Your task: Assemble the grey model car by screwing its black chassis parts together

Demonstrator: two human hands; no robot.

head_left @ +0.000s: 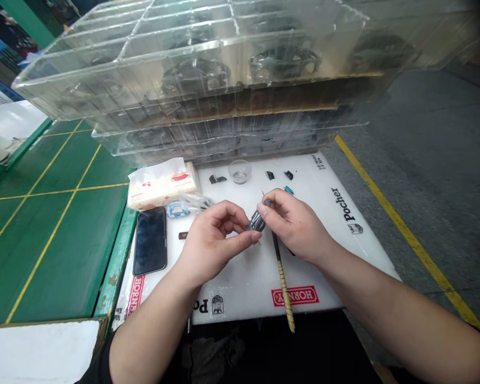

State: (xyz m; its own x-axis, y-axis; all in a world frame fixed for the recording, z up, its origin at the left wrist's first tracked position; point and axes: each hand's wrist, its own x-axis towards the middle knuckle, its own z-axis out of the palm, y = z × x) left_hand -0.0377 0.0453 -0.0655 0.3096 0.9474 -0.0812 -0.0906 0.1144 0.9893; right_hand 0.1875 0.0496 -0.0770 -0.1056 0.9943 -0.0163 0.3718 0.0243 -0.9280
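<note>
Between my two hands, above the white work surface, is a small dark, shiny part [257,221] with ridges; its exact kind is unclear. My left hand [220,237] pinches its lower left end between thumb and fingers. My right hand [296,221] grips the upper right end, where a small grey bit shows at the fingertips. Below the right hand lies a thin tool [284,290] with a dark shaft and a yellow-wrapped handle, reaching over the front edge. Small black pieces [269,175] and a clear round cup [240,172] sit beyond the hands.
Stacked clear plastic trays [232,101] holding dark parts stand at the back. On the left are a tissue pack [164,186], a phone [150,241] and a small plastic bag [194,202]. A green table [44,224] with yellow lines adjoins on the left.
</note>
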